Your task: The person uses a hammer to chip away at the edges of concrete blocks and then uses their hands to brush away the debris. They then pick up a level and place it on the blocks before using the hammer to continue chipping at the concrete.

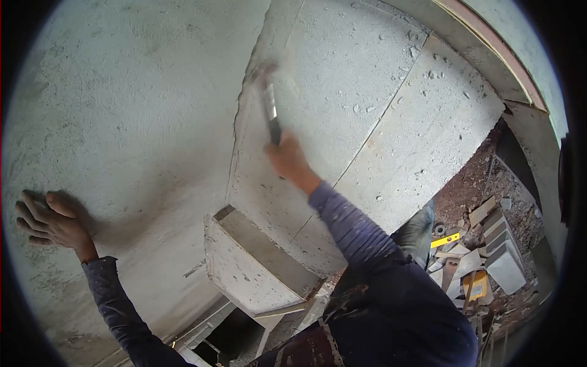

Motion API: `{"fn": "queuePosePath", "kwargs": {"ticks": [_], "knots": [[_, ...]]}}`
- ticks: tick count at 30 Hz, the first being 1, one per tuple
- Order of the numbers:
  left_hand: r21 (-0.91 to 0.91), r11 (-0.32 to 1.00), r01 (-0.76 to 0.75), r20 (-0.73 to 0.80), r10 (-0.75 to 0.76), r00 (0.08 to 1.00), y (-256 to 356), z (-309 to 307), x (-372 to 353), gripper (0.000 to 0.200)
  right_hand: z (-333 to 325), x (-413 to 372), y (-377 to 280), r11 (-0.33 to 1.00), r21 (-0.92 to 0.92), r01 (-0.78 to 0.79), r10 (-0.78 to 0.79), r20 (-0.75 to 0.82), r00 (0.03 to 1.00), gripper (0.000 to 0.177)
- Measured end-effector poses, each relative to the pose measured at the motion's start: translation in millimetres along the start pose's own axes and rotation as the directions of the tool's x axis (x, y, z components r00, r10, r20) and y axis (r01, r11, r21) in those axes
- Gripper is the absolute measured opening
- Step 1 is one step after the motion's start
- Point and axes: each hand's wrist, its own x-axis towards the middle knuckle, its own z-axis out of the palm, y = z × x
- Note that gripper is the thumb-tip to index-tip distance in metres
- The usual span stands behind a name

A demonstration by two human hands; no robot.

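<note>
My right hand (290,160) is wrapped round the dark handle of a hammer (271,105), whose head is blurred by motion near the rough edge where the wall meets the pale slab. Bits of debris are scattered over the slab (354,79), which has a dark seam across it. At the far left, my left hand (54,221) lies flat against the plastered wall (134,92) with its fingers spread, holding nothing.
A box-like ledge (251,269) juts out below the slab. At the lower right, rubble, tile pieces (504,263), a yellow level (445,240) and a yellow object (475,285) lie on the ground. A curved rim (495,43) runs along the upper right.
</note>
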Motion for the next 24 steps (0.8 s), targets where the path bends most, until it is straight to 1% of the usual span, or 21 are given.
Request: {"fn": "queuePosePath", "kwargs": {"ticks": [1,3,5,6,7,8,9,10,11,12,13,14,15,16,17,18,19,21,22,23,24], "knots": [[0.016,1.0,0.014,0.011,-0.014,1.0,-1.3,-1.8,-2.7,0.062,-12.1,-12.7,-7.8,1.0,0.001,0.004,-0.004,-0.001,1.0,0.015],[0.037,0.999,0.037,0.008,-0.037,0.999,-0.4,1.8,-1.0,0.061,-57.8,-25.3,-28.1,0.976,0.188,-0.113,0.066,0.24,0.969,0.018],[-0.022,1.0,0.013,-0.019,-0.013,1.0,-0.1,0.6,0.4,0.063,-100.7,-37.5,-62.7,0.932,0.338,-0.131,0.058,0.217,0.974,0.017],[-0.018,0.999,0.026,-0.033,-0.027,0.999,1.4,5.0,0.6,0.063,-115.7,-36.8,-83.9,0.925,0.374,0.065,-0.076,0.017,0.997,0.016],[-0.009,1.0,0.024,-0.029,-0.024,0.999,-0.3,5.7,-0.7,0.063,-123.8,-41.2,-99.6,0.894,0.377,0.242,-0.188,-0.175,0.966,0.015],[-0.005,1.0,0.01,-0.013,-0.01,1.0,-3.9,4.3,-1.8,0.063,-125.7,-40.8,-112.3,0.896,0.381,0.226,-0.174,-0.167,0.97,0.015],[-0.005,1.0,0.009,-0.01,-0.009,1.0,-3.3,4.6,-0.7,0.063,-126.6,-29.0,-126.8,0.679,0.567,0.466,-0.289,-0.377,0.88,0.015],[-0.019,1.0,0.007,-0.012,-0.007,1.0,0.0,3.6,0.6,0.063,-124.2,-16.1,-137.0,0.373,0.639,0.673,-0.324,-0.59,0.74,0.018],[-0.028,1.0,0.007,-0.012,-0.007,1.0,1.3,1.0,0.6,0.063,-109.3,-4.6,-136.1,0.34,0.631,0.697,-0.168,-0.689,0.705,0.018],[-0.02,1.0,0.015,-0.014,-0.016,1.0,0.5,0.2,-1.1,0.063,-66.5,3.4,-104.8,0.534,0.603,0.592,-0.096,-0.652,0.752,0.014],[-0.015,1.0,0.024,-0.012,-0.024,1.0,-0.8,-0.1,-3.0,0.063,-24.4,10.7,-56.8,0.698,0.552,0.455,-0.014,-0.625,0.78,0.01],[-0.017,0.999,0.032,-0.02,-0.032,0.999,-1.1,2.2,-1.3,0.063,-4.8,-7.9,-13.3,0.922,0.036,0.386,-0.332,-0.441,0.834,0.025],[-0.007,0.999,0.049,-0.006,-0.049,0.999,-0.3,1.2,-0.9,0.062,-19.8,-22.2,-23.0,0.987,0.161,0.006,-0.003,-0.019,1.0,0.029],[-0.021,0.998,0.056,-0.005,-0.056,0.998,0.4,-1.7,0.2,0.062,-40.6,-35.4,-35.8,0.912,0.105,-0.397,0.322,0.418,0.849,0.033],[-0.041,0.999,0.033,-0.021,-0.034,0.999,2.1,0.6,5.2,0.061,-57.4,-39.0,-36.9,0.912,0.105,-0.396,0.326,0.399,0.857,0.033],[-0.043,0.999,0.017,-0.023,-0.018,1.0,3.6,-0.9,2.5,0.061,-73.3,-41.1,-35.1,0.967,0.138,-0.212,0.154,0.346,0.926,0.033],[-0.05,0.998,0.034,-0.008,-0.035,0.999,2.6,-0.9,0.4,0.061,-82.6,-50.1,-41.9,0.984,0.176,-0.039,-0.016,0.3,0.954,0.032],[-0.042,0.999,0.03,-0.025,-0.031,0.999,1.7,3.9,1.0,0.061,-109.7,-51.7,-76.9,0.96,0.265,0.088,-0.115,0.087,0.99,0.03],[-0.042,0.999,0.01,-0.024,-0.011,1.0,-1.2,2.4,-0.8,0.061,-113.9,-51.7,-98.2,0.888,0.402,0.223,-0.195,-0.109,0.975,0.02],[-0.04,0.999,0.008,-0.016,-0.008,1.0,-3.5,4.4,-2.2,0.061,-112.9,-41.7,-113.0,0.781,0.497,0.378,-0.242,-0.316,0.917,0.013],[-0.031,0.999,0.009,-0.023,-0.01,1.0,-5.5,7.3,-3.4,0.061,-103.8,-27.1,-115.8,0.783,0.497,0.374,-0.243,-0.31,0.919,0.013]]}}
